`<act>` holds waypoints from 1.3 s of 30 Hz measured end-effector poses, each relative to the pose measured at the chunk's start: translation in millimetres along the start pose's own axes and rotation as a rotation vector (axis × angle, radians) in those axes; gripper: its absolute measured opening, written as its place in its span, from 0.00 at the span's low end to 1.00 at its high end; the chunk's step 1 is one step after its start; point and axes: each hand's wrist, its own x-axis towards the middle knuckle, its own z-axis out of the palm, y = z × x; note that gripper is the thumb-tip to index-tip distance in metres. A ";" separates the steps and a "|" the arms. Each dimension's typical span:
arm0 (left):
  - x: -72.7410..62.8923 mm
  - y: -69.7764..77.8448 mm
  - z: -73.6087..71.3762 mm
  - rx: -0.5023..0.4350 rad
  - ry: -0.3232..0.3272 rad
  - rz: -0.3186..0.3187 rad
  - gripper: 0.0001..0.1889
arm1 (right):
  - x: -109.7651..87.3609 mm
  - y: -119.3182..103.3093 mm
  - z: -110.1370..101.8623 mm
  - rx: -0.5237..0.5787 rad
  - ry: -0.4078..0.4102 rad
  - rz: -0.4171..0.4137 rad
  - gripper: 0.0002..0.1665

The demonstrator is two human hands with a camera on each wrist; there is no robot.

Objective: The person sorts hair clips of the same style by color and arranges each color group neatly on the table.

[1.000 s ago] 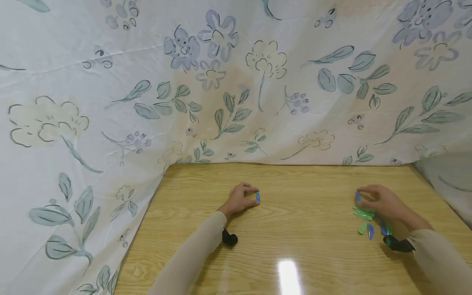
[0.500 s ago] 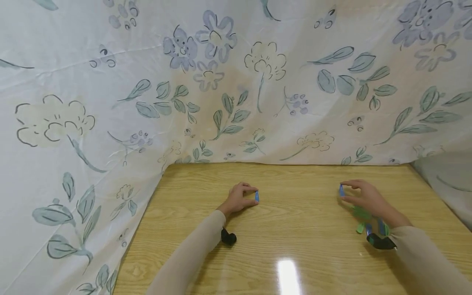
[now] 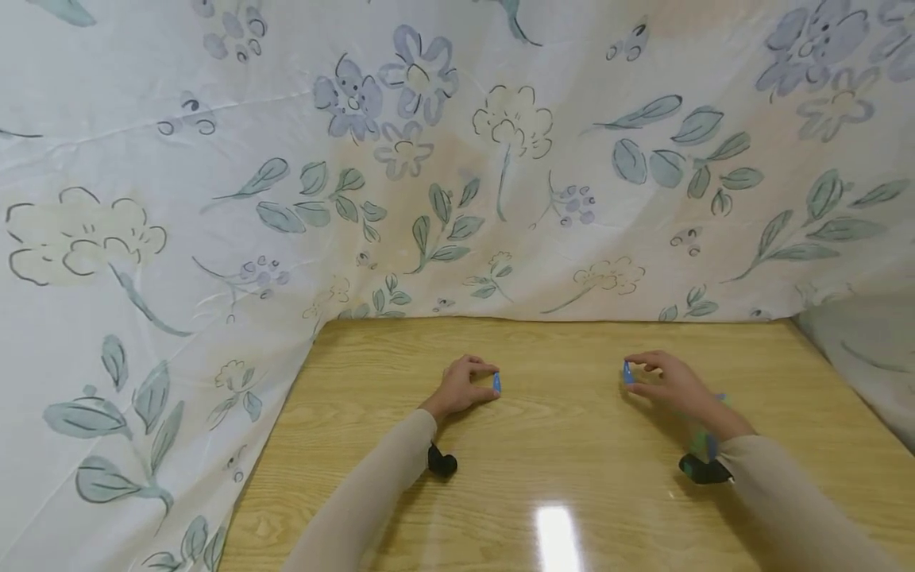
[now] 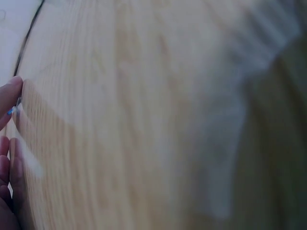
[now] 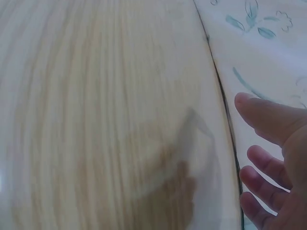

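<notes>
Between thumb and fingertips, my left hand [image 3: 457,387] pinches a small blue hair clip [image 3: 496,382], held upright over the table left of centre. Only some fingers [image 4: 8,98] and a speck of blue show at the left edge of the left wrist view. My right hand [image 3: 672,383] pinches a second blue hair clip [image 3: 627,372] across from it, with a gap between the two hands. The right wrist view shows the thumb and fingers [image 5: 266,115] but not the clip. More green and blue clips [image 3: 704,443] lie under the right forearm, mostly hidden and blurred.
The wooden table [image 3: 515,477] has a bright light reflection near its front. A floral cloth [image 3: 457,199] hangs along the table's back and sides. A black wrist camera [image 3: 442,462] sits on the left wrist, another camera [image 3: 704,469] on the right.
My right hand has carried its blue clip leftward from beside the pile of clips, towards the left hand. The left hand stays nearly still with its clip.
</notes>
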 end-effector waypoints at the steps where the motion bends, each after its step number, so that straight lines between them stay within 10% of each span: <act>1: -0.7 0.1 0.6 -0.002 0.001 0.002 0.23 | 0.6 -1.4 3.4 0.005 -0.001 -0.005 0.32; 39: -3.3 -1.5 2.3 0.020 0.024 0.033 0.24 | 57.3 -79.5 104.9 0.182 -0.138 -0.097 0.31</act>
